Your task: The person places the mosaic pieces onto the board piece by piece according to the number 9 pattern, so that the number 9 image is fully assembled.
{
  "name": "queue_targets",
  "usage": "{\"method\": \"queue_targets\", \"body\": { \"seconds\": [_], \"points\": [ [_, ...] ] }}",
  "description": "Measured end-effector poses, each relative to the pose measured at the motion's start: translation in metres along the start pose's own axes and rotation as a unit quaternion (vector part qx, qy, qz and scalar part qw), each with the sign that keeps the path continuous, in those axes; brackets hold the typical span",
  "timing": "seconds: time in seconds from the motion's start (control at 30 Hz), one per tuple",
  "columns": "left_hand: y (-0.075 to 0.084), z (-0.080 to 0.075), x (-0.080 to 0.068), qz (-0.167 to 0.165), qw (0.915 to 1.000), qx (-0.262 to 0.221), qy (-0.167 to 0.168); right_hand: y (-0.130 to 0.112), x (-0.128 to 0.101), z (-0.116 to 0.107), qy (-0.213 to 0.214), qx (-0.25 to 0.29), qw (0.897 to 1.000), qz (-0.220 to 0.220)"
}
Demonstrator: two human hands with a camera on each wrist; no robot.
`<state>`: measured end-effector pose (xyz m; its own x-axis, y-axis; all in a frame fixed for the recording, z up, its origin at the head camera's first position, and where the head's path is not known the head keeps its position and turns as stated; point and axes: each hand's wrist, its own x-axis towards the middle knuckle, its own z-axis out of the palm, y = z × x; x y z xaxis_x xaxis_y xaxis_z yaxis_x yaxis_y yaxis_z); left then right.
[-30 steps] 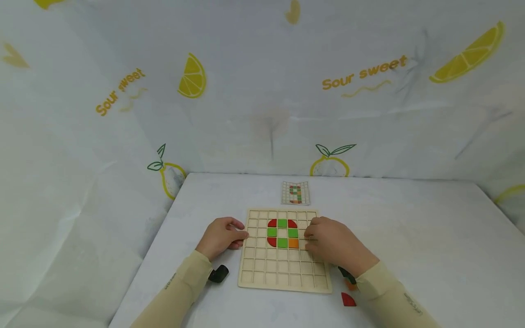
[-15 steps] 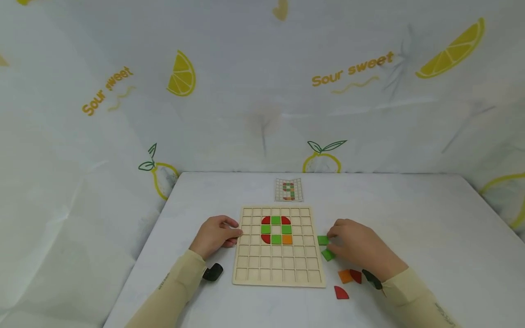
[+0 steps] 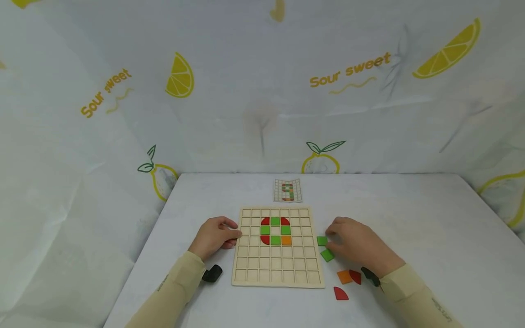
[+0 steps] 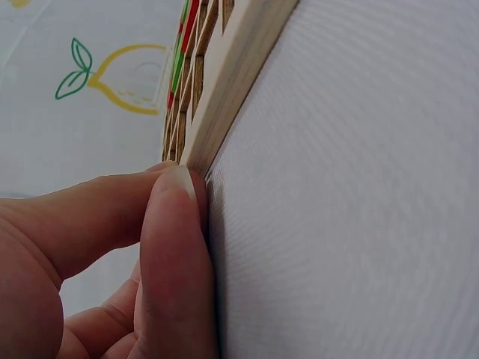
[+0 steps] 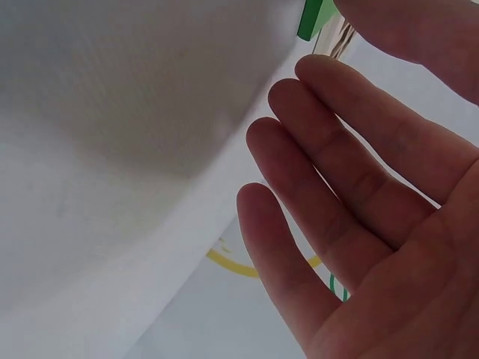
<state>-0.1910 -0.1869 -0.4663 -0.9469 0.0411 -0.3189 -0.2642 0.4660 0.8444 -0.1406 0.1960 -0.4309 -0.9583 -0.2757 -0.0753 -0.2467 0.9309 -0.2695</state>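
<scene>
A wooden grid board (image 3: 276, 263) lies flat on the table, its upper part set with red quarter-round, green square and orange square tiles in a ring. At its left edge, my left hand (image 3: 214, 234) grips the rim; the left wrist view shows thumb (image 4: 176, 247) and index finger meeting at the board's side (image 4: 224, 93). To the right of the board, my right hand (image 3: 354, 242) hovers with parted, slightly bent fingers (image 5: 288, 161). Two loose green square tiles (image 3: 321, 241) lie by its fingertips; one green tile (image 5: 311, 19) shows in the right wrist view.
A small pattern card (image 3: 287, 190) lies behind the board. Closer to me on the right are an orange square tile (image 3: 344, 276) and two red quarter-round tiles (image 3: 341, 294). A white cloth with printed lemons (image 3: 262, 91) hangs behind the table.
My right hand has moved off the board's right side to the loose green tiles, uncovering them, then stays about there. My left hand keeps its place at the edge. The head view has shifted slightly.
</scene>
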Motion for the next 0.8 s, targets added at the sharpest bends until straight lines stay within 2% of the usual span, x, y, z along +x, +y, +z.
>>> {"method": "queue_targets", "body": {
  "seconds": [0.27, 0.63, 0.8],
  "points": [
    [0.0023, 0.0021, -0.0016, 0.006, 1.0, -0.007, -0.001, 0.0004, 0.0056, 0.0004, -0.014, 0.004, 1.0, -0.001],
    [0.0036, 0.0007, -0.0017, 0.009, 0.9999, -0.009, 0.001, 0.0041, 0.0064, 0.0022, -0.004, -0.003, 1.0, -0.005],
    [0.0024, 0.0006, -0.0021, 0.008, 0.9999, -0.008, 0.001, 0.0069, 0.0063, 0.0031, -0.008, -0.012, 1.0, 0.011]
  ]
}}
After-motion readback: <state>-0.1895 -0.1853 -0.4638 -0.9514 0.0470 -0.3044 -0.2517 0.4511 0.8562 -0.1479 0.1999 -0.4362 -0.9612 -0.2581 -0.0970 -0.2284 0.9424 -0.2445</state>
